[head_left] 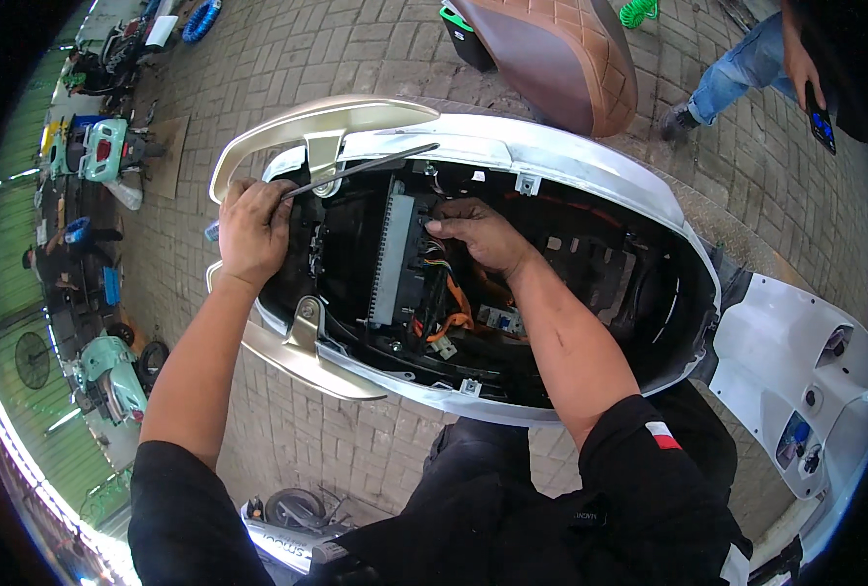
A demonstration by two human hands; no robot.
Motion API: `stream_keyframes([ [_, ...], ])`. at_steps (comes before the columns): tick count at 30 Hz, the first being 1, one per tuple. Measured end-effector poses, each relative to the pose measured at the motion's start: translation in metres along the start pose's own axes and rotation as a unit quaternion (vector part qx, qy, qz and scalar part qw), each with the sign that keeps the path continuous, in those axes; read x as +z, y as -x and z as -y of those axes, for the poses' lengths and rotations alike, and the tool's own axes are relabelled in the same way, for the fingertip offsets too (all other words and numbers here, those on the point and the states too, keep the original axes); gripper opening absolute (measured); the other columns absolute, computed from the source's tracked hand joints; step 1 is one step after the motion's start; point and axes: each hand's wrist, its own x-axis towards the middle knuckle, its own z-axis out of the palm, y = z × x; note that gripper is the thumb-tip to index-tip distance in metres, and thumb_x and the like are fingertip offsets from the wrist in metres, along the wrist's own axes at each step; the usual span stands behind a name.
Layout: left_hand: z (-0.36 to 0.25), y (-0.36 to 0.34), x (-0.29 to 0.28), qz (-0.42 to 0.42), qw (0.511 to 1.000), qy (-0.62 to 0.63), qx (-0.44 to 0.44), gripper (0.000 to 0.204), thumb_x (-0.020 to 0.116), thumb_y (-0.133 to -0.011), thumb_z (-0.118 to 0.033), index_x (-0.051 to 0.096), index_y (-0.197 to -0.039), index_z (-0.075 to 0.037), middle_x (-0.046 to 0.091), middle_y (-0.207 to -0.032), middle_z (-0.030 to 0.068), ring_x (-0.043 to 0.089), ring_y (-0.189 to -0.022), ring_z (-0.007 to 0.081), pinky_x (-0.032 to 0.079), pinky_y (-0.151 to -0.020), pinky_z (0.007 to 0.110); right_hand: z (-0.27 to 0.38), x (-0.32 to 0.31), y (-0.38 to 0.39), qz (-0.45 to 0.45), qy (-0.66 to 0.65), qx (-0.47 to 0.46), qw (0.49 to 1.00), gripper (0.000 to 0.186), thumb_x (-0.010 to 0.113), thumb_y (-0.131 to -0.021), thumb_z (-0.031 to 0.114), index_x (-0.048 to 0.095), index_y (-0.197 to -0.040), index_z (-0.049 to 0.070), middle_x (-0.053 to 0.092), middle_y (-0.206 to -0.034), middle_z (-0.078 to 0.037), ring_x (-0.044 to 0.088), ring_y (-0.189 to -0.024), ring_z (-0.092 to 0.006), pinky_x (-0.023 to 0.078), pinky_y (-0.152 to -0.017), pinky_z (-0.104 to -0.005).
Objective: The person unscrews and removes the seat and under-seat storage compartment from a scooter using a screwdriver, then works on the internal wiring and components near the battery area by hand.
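1. Grey finned metal box (392,259): likely heavy, stiff; hold by short ends, off orange flexible wires (461,313).
2. Long, ribbed one side, black opposite; sits inside open white scooter body (561,156).
3. Left grip (252,230) closed round long thin dark metal rod (356,169); right grip (485,236) at black side, can't tell if pinching.

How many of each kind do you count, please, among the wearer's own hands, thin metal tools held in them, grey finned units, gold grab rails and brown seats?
Left hand and right hand: 2
Thin metal tool: 1
Grey finned unit: 1
Gold grab rails: 2
Brown seat: 1
Total: 7
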Motion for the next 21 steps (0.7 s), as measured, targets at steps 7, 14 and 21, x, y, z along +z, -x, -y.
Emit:
stream_keyframes([
  [7,0.001,0.001,0.0,-0.008,1.0,-0.013,0.009,0.017,0.061,-0.082,-0.013,0.067,-0.098,-0.01,0.063,-0.086,0.0094,0.056,-0.092,0.0325,0.044,-0.082,0.043,-0.005,0.008,0.004,-0.014,-0.036,-0.009,0.999,0.019,0.067,-0.086,0.021,0.068,-0.087,0.002,0.062,-0.078,0.0,0.054,-0.077,-0.0104,0.041,-0.075,-0.0252],
  [14,0.003,0.001,0.0,0.009,1.0,0.003,-0.008,0.017,0.061,-0.082,-0.014,0.066,-0.098,-0.009,0.064,-0.087,0.0094,0.056,-0.092,0.0332,0.044,-0.083,0.043,-0.009,0.007,0.011,-0.041,-0.07,-0.001,0.997,0.02,0.066,-0.087,0.022,0.067,-0.089,0.002,0.062,-0.081,0.0,0.054,-0.076,-0.0107,0.042,-0.073,-0.026],
  [21,0.002,-0.002,-0.001,0.011,1.0,0.003,0.006,0.018,0.06,-0.082,-0.012,0.066,-0.098,-0.007,0.063,-0.087,0.0124,0.055,-0.093,0.035,0.044,-0.083,0.044,-0.049,-0.036,0.039,-0.024,-0.119,0.04,0.992,0.023,0.064,-0.091,0.027,0.061,-0.093,0.004,0.06,-0.079,-0.004,0.056,-0.067,-0.0131,0.046,-0.058,-0.029],
])
